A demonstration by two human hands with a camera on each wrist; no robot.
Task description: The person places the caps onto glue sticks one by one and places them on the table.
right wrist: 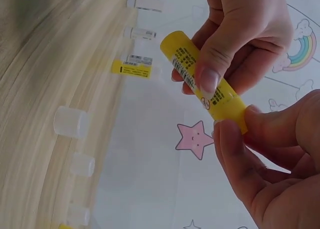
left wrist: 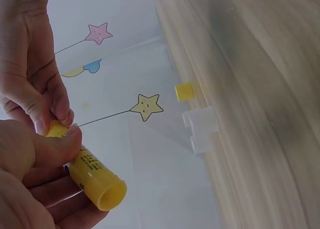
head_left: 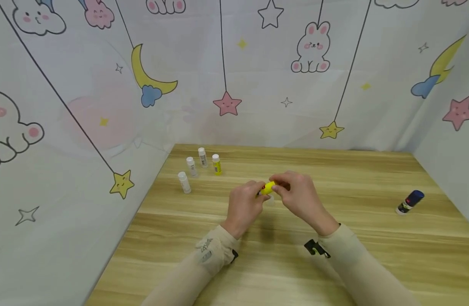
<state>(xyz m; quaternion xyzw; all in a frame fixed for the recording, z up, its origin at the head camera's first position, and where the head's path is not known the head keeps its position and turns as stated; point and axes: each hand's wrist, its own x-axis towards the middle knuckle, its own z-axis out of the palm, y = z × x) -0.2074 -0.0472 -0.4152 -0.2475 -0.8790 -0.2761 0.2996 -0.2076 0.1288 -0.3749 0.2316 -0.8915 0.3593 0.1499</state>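
Note:
Both hands hold one yellow glue stick (head_left: 268, 187) above the table, tilted. My left hand (head_left: 245, 207) grips its printed barrel, thumb along the label, as the right wrist view shows. The right hand (head_left: 300, 196) pinches the other end between thumb and fingertips. In the left wrist view, the end of the glue stick (left wrist: 102, 184) facing the camera looks hollow. Below the hands, several translucent caps (right wrist: 71, 122) stand on the table, with a small yellow piece (left wrist: 184, 92) beside them. In the head view the hands mostly hide these.
At the back left stand white glue sticks (head_left: 184, 182) and a yellow one with a white cap (head_left: 217, 165). A dark blue glue stick (head_left: 409, 202) stands at the right. A patterned curtain (head_left: 272, 85) borders the wooden table (head_left: 356, 182) at its back and sides.

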